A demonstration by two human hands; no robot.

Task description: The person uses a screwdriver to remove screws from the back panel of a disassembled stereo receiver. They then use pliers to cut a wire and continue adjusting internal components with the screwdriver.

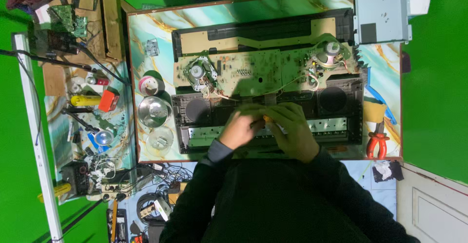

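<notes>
At my right lie red-handled pliers [378, 144]. At my left stand a metal bowl [152, 111], a tape roll [150, 85] and a yellow flashlight [86, 100].

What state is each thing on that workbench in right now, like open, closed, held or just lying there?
Keyboard casing: opened up, insides bare.
Green circuit board: lifted out, lying flat, wires attached.
Two speakers: exposed, on the board.
Orange-tipped tool: held between both hands; blurred.
Left hand: closed on the tool.
Right hand: curled over the tool.
Red-handled pliers: lying untouched.
Metal bowl: upright.
</notes>
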